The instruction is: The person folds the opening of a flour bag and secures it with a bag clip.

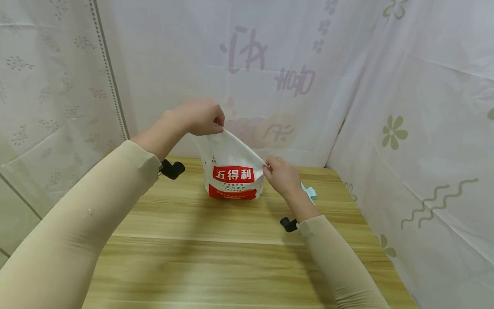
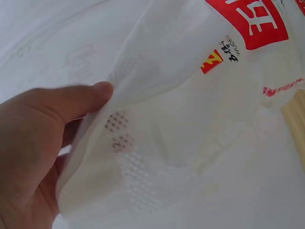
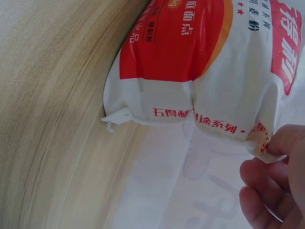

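Observation:
A white flour bag (image 1: 233, 159) with red printed panels stands on the wooden table, its upper part slack and pulled upward. My left hand (image 1: 200, 116) pinches the top edge at the bag's left corner, raised higher than the right. In the left wrist view the thumb (image 2: 97, 95) presses on the thin white plastic near rows of small printed dots. Lower down on the right, my right hand (image 1: 283, 174) pinches the bag's side edge between thumb and fingers. The right wrist view shows the bag's full lower part (image 3: 176, 57) resting on the table.
Behind my right wrist lies a light blue item (image 1: 310, 192), partly hidden. White printed curtains (image 1: 270, 77) hang behind and on both sides of the wooden table (image 1: 216, 266). Black camera mounts (image 1: 172, 169) stick out from both wrists.

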The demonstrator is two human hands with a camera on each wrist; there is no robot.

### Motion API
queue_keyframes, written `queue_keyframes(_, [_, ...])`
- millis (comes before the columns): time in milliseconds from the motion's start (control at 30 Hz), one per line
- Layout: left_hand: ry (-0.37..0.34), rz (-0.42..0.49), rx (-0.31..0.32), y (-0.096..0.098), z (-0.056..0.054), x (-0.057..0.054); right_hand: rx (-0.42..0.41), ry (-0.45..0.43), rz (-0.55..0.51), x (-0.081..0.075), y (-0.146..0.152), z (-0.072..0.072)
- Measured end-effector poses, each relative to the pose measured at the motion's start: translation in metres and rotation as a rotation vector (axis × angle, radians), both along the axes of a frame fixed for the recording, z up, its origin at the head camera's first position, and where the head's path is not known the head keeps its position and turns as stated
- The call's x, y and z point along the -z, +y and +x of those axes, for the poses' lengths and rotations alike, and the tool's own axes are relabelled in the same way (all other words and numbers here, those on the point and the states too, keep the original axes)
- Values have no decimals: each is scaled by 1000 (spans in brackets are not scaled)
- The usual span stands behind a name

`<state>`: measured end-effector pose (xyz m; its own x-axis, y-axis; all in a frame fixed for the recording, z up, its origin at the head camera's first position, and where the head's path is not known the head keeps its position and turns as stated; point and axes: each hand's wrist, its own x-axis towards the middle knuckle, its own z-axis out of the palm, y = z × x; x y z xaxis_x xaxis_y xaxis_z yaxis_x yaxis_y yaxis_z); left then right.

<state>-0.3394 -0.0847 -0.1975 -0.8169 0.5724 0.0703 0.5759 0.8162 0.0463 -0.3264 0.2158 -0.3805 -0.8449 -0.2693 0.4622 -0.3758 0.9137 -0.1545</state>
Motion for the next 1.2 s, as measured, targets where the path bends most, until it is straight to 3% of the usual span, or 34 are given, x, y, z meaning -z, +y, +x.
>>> queue_keyframes(267, [111, 0, 34, 0, -2, 5, -23, 21, -9, 2, 2, -1])
queue_keyframes(367, [121, 3, 32, 1, -2, 4, -9, 16, -13, 3, 2, -1])
queue_keyframes(467, [81, 18, 28, -1, -1, 2, -4, 12, -15, 3, 2, -1])
queue_keyframes(700, [-105, 75, -2, -23, 5, -13, -13, 6, -19, 1, 0, -1])
queue_keyframes(800, [-139, 79, -21, -33, 5, -19, -15, 6, -21, 0, 0, 0])
queue_keyframes(1200, [25, 54, -9, -40, 1, -14, -11, 0, -26, 2, 0, 1])
